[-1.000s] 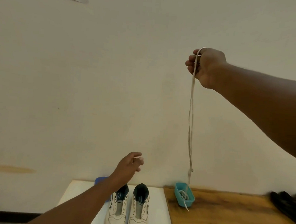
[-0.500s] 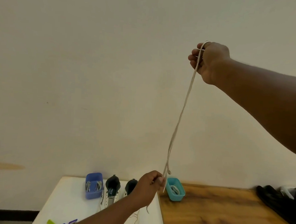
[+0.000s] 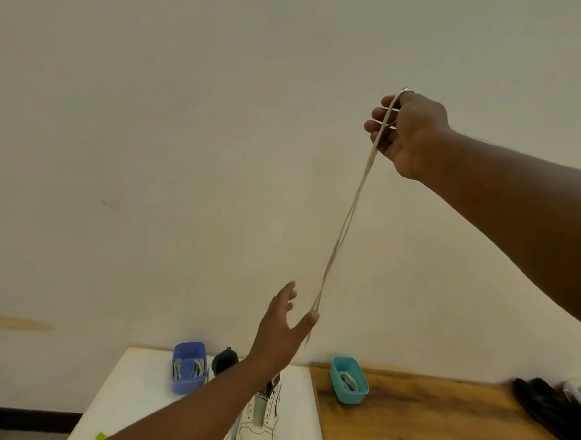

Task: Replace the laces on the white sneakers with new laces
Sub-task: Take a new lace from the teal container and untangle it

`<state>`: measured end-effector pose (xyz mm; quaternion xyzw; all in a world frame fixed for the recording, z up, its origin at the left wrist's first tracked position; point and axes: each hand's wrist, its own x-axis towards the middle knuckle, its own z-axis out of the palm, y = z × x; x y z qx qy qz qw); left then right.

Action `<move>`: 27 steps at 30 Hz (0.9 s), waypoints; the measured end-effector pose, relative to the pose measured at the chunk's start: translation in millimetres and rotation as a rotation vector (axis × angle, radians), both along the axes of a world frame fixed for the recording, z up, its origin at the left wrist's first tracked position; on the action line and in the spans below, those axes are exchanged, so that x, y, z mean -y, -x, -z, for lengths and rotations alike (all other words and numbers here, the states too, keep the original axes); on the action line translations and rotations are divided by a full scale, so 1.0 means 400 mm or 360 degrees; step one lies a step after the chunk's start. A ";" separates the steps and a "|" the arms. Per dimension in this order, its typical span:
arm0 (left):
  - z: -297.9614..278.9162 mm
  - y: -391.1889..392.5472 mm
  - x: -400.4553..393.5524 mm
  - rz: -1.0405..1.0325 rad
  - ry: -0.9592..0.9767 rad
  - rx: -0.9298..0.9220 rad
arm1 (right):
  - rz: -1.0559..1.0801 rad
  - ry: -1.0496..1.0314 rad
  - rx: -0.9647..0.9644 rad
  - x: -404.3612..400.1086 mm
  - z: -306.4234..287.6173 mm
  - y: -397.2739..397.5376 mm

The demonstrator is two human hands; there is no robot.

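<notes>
Against pale wall, right hand grips lace (unbranded).

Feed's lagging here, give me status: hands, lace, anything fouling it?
Right hand raised, gripping doubled lace. Left hand open, thumb touching lace's lower end. Sneakers unlaced on white table. Nothing fouling lace.

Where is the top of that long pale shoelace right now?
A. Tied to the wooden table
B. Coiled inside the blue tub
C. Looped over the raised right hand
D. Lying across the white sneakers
C: the shoelace hangs doubled from the fingers of the raised right hand, running down to the left hand.
</notes>
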<state>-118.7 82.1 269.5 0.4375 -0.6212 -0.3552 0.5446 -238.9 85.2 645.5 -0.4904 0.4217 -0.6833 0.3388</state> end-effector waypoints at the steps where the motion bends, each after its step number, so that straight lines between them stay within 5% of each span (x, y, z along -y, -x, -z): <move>1: -0.031 0.012 -0.005 -0.0082 0.0108 0.0075 | -0.0009 -0.0001 0.0009 -0.002 0.000 -0.002; 4: -0.072 0.048 -0.007 -0.0288 0.0293 0.0211 | -0.0008 0.0005 -0.0016 -0.008 -0.005 -0.013; 10: 0.021 0.027 0.044 -0.0086 0.0092 0.0315 | -0.0050 0.0006 -0.0024 -0.021 -0.014 -0.035; 18: 0.034 0.066 -0.027 0.0453 -0.0148 -0.0063 | -0.0101 0.0007 0.0044 -0.028 -0.020 -0.040; 22: 0.026 0.111 -0.041 0.0293 0.0000 -0.0017 | -0.0118 0.0019 0.0010 -0.034 -0.018 -0.049; 27: 0.069 0.085 -0.057 0.0322 -0.0043 -0.0295 | -0.0061 0.0066 0.0021 -0.033 -0.033 -0.032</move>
